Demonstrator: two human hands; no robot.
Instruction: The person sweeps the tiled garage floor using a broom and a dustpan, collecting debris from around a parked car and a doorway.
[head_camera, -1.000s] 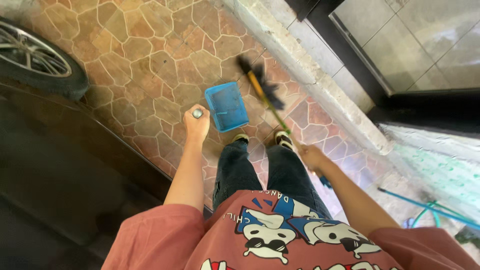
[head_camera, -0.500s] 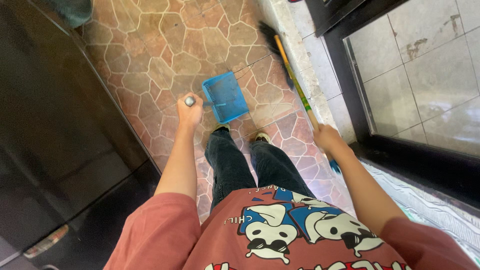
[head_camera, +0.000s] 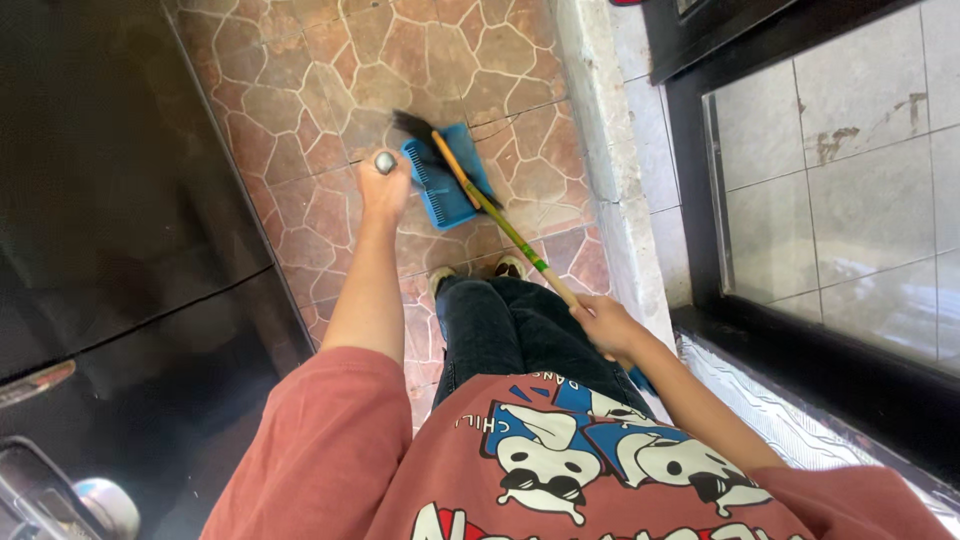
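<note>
Stone-patterned paving lies underfoot, where the left hand (head_camera: 384, 190) clamps the blue dustpan (head_camera: 444, 184)'s upright handle, steadying it just beyond, while the right hand (head_camera: 603, 322) grips the broom (head_camera: 490, 208), bristles slanted over the pan.

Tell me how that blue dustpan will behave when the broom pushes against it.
The blue dustpan looks like thin plastic, so probably light and apt to slide on the stone floor. The left hand grips its upright handle, likely steadying it against the broom.

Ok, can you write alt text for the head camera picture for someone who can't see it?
A person's right hand holds a broom with its bristles over a blue dustpan, whose handle the left hand grips, on a stone-patterned floor beside a dark car.
</note>
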